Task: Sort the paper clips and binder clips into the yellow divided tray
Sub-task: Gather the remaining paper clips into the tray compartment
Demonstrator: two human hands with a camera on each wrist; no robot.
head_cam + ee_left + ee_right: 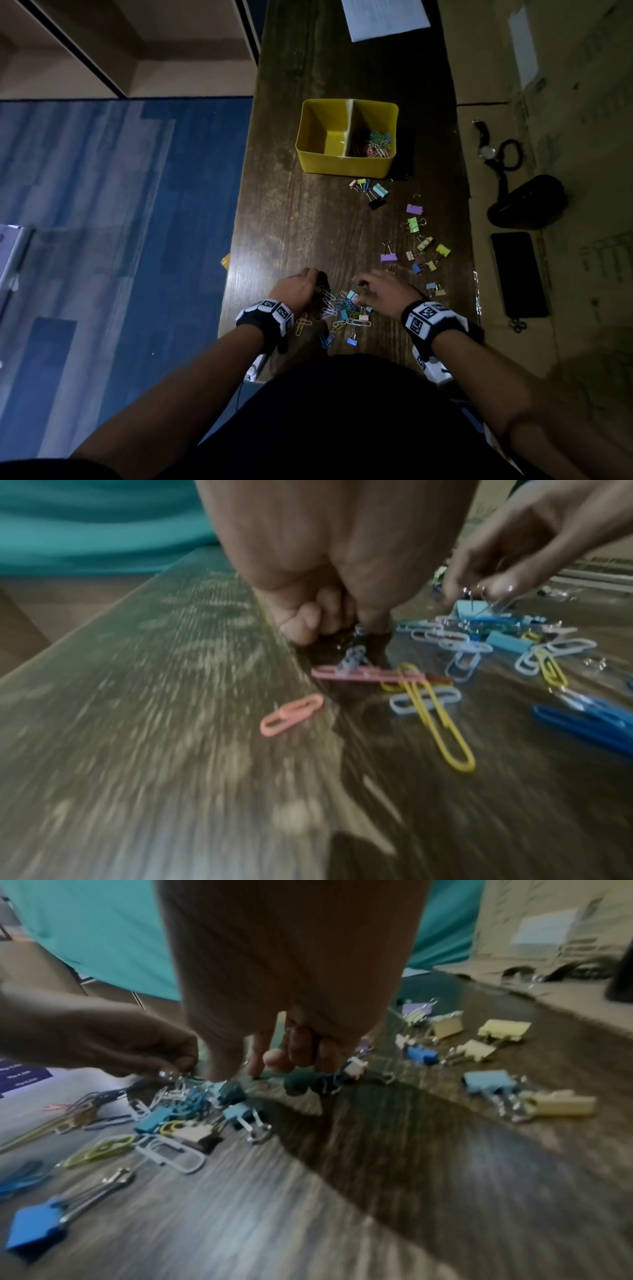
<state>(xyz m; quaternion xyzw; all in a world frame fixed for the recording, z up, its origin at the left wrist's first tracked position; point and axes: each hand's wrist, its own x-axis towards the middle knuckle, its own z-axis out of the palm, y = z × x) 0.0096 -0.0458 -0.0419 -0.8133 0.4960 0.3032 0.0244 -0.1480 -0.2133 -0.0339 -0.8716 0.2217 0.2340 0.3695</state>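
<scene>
The yellow divided tray (342,165) stands mid-table; its right compartment holds colourful paper clips (376,145), and its left looks empty. A mixed pile of paper clips and binder clips (346,313) lies at the near edge, with both hands over it. My left hand (320,284) (342,627) has its fingers curled and pinches a small grey paper clip (354,654) just above the table. My right hand (359,287) (274,1064) pinches the wire handles of a light blue binder clip (469,610) on top of the pile.
Loose binder clips (419,240) are scattered to the right, and a few more (371,192) lie before the tray. A paper sheet (383,17) lies far back. Cardboard (548,102) at the right carries a phone (519,274), a black pouch (527,202) and a watch (488,150). The table's left edge drops to blue floor.
</scene>
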